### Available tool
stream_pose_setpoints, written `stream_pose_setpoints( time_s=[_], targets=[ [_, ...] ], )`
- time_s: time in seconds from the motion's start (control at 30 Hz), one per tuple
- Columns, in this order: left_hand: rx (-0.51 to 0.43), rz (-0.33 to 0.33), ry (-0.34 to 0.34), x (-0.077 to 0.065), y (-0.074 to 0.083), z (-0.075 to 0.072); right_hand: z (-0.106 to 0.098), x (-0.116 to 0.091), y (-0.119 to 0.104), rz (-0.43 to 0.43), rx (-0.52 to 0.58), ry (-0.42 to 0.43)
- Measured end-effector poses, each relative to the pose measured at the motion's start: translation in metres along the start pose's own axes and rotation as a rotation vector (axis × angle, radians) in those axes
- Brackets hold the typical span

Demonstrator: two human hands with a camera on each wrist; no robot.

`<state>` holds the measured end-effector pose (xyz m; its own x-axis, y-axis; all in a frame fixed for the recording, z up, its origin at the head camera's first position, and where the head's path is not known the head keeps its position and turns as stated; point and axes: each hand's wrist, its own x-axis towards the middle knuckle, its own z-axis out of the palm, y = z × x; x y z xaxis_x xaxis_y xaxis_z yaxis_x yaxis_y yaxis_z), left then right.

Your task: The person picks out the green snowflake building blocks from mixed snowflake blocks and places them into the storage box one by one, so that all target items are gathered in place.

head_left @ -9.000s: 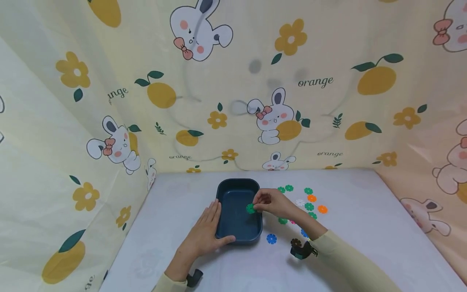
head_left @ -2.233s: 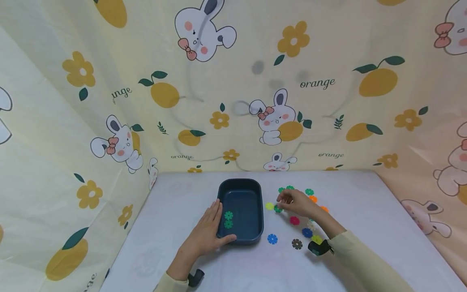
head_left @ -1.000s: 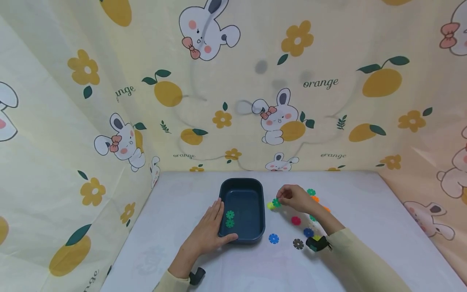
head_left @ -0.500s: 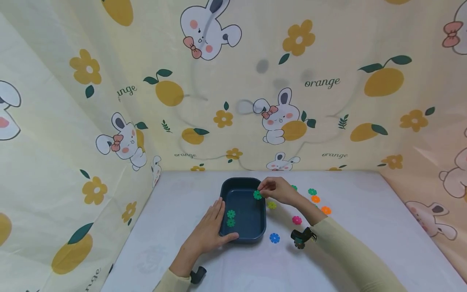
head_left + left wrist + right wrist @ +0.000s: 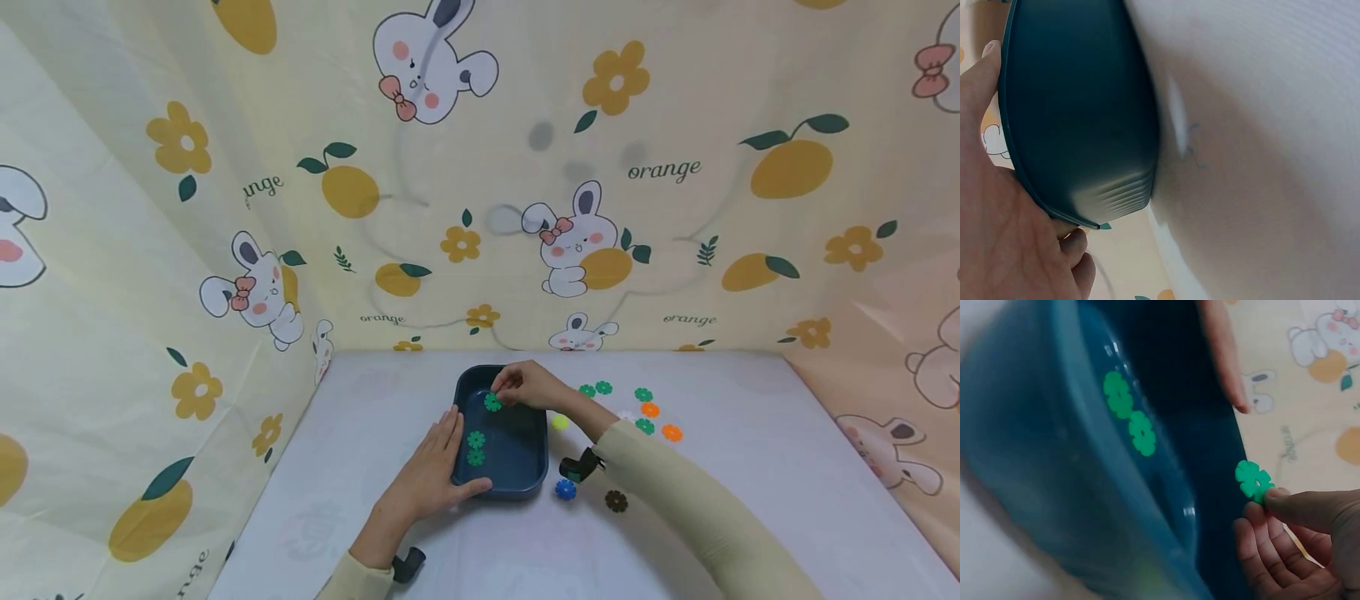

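A dark blue rectangular tray [image 5: 517,467] stands on the white table. My left hand [image 5: 423,479] lies along its left side, fingers straight at the rim and thumb over the near edge; the left wrist view shows the tray's ribbed outer wall [image 5: 1119,197] beside that hand. Over the tray's far part, my right hand [image 5: 528,387] pinches a green flower-shaped plastic disc [image 5: 1254,481] between thumb and fingers. Two more green discs, an upper one [image 5: 476,439] and a lower one [image 5: 476,457], lie inside on the tray floor near the left wall.
Right of the tray lie loose discs: yellow [image 5: 560,422], blue [image 5: 566,489], brown [image 5: 617,501], orange [image 5: 672,432] and several green ones [image 5: 643,395]. The right forearm [image 5: 667,500] passes over that area and hides part of it. A patterned cloth [image 5: 480,167] hangs behind the table.
My right hand picked up a green disc right of the tray and carried it left over the rim. Two green discs now lie in the tray, which held none at first. The left hand stays put.
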<state>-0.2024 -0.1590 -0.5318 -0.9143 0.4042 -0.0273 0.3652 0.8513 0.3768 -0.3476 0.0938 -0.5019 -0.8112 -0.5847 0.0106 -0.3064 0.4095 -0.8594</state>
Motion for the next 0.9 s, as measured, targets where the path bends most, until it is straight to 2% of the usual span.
stream_pose_setpoints(
  time_s=[0.13,0.33,0.57,0.9],
  targets=[
    [-0.004,0.008,0.002,0.000,-0.001,0.000,0.008,0.012,-0.002,0.007,-0.017,-0.035],
    [-0.004,0.009,0.000,0.000,-0.003,0.002,0.019,0.023,-0.003,0.032,-0.127,-0.058],
    [0.003,-0.002,-0.006,0.001,-0.002,0.000,0.025,0.024,-0.007,0.051,-0.153,-0.104],
    [0.001,-0.008,-0.008,0.000,0.000,-0.002,0.026,0.024,0.000,0.074,-0.212,-0.161]
  ],
)
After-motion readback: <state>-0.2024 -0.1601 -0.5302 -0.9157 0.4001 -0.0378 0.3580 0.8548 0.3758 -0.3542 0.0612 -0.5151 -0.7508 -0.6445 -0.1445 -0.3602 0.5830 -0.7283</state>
